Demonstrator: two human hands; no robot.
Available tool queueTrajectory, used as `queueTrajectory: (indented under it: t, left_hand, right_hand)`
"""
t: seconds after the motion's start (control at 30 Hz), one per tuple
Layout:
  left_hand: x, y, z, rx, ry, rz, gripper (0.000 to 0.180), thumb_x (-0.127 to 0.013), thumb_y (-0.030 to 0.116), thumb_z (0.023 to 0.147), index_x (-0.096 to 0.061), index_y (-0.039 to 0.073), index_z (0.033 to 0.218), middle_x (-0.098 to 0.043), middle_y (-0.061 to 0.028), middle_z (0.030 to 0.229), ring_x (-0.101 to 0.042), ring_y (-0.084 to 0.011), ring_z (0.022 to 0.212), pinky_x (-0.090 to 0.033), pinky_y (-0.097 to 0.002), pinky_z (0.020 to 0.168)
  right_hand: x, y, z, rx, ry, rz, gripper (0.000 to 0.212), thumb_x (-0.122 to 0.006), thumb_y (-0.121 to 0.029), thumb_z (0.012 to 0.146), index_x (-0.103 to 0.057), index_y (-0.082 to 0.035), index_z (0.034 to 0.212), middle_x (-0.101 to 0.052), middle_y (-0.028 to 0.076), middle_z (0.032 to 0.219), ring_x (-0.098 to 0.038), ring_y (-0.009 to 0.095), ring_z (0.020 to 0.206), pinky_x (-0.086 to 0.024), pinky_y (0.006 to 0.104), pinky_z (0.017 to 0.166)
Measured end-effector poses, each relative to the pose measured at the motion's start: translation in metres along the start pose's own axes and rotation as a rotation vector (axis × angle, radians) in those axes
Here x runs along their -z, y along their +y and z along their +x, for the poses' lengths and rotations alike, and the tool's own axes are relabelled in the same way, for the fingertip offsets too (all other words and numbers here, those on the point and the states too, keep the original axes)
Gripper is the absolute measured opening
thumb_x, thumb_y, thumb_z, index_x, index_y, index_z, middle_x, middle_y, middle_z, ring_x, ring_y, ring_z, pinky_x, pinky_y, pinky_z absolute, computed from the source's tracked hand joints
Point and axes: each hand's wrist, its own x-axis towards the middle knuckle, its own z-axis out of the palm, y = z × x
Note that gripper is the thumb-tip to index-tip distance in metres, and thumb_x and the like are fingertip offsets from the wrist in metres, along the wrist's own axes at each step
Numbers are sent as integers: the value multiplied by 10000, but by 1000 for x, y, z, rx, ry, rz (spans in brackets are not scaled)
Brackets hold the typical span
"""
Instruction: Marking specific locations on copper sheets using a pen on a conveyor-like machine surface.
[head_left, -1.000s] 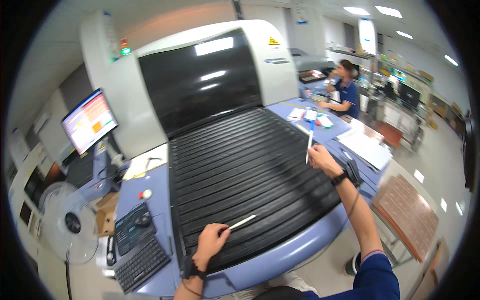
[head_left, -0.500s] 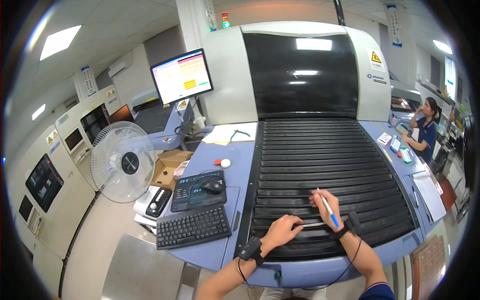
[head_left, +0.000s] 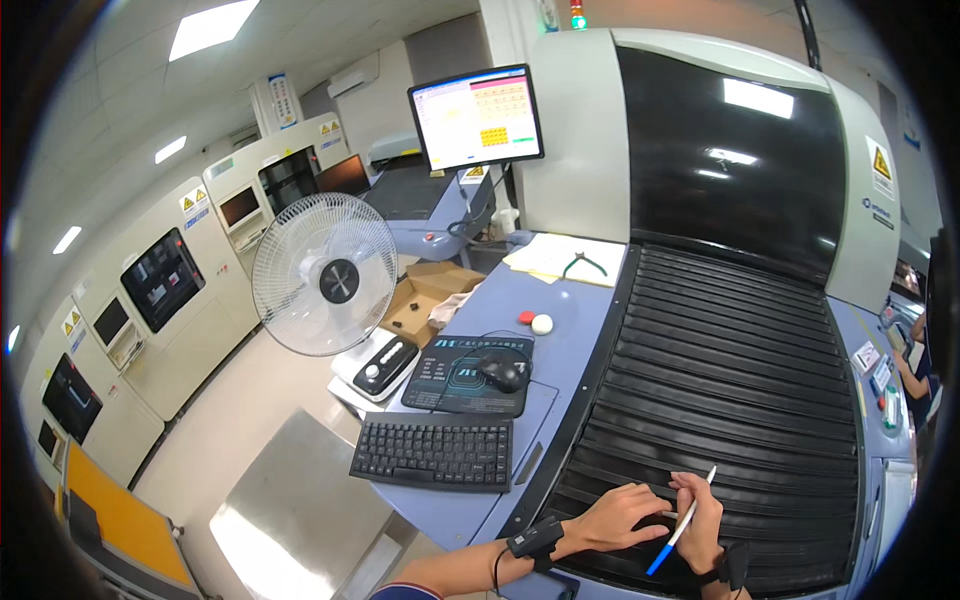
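Note:
In my right hand (head_left: 697, 520) is a white pen (head_left: 690, 517) with a blue end, held slanted so the blue end points down toward me. My left hand (head_left: 622, 517) is beside it, palm down, its fingers bent together and reaching toward the right hand. Something small and pale shows at the left fingertips, too small to name. Both hands are over the black ribbed bed (head_left: 720, 400) of a large machine. Each wrist wears a black strap with a small device and a cable.
To the left are a keyboard (head_left: 432, 452), a mouse (head_left: 503, 371) on a black pad (head_left: 450, 385), and a lit monitor (head_left: 478, 118). Pliers (head_left: 583, 265) lie on papers. A fan (head_left: 325, 275) stands near an open cardboard box (head_left: 405, 308). Another person's arm (head_left: 912, 375) shows at far right.
The view has turned left, so the machine and both hands appear farther right. The hands have come closer together. The pen stays in the right hand.

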Motion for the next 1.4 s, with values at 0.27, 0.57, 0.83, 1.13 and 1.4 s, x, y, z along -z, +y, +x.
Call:
queueTrajectory:
  t: [0.27,0.57,0.83,1.13,1.4]
  left_hand:
    - [1,0,1,108,116,-29,249,-680,263,909,-641,42,1019,-641,-102,861,-616,-302,797,-489,-398,749]
    - [7,6,3,139,157,-30,213,-660,241,920,-657,35,976,-634,-108,763,-631,-291,703,-498,-393,649]
    - [-8,4,25,161,181,-31,188,-640,227,936,-640,41,909,-622,-117,726,-637,-290,678,-488,-386,610]
    - [-10,-6,4,201,170,-43,192,-621,210,924,-616,24,876,-606,-133,697,-626,-336,671,-477,-421,606]
    - [-11,-9,3,99,200,9,195,-610,203,903,-599,23,827,-626,-153,682,-632,-364,666,-485,-452,602]
  right_hand:
    - [0,-5,-1,-9,-59,-80,254,-617,70,877,-643,23,1125,-704,185,982,-721,270,900,-557,347,796]
    - [-3,-4,-6,-18,-64,10,249,-666,62,843,-649,19,1087,-711,166,974,-716,251,900,-550,331,815]
    - [9,-6,-4,-56,1,-30,211,-690,35,855,-644,24,1061,-714,162,881,-724,247,831,-536,315,760]
    - [3,-11,-8,-60,-97,-106,178,-661,74,828,-649,30,1000,-695,137,826,-695,186,768,-516,296,710]
    - [0,-13,-6,-26,-125,-126,175,-653,65,847,-638,38,1019,-696,136,831,-667,176,767,-497,310,735]
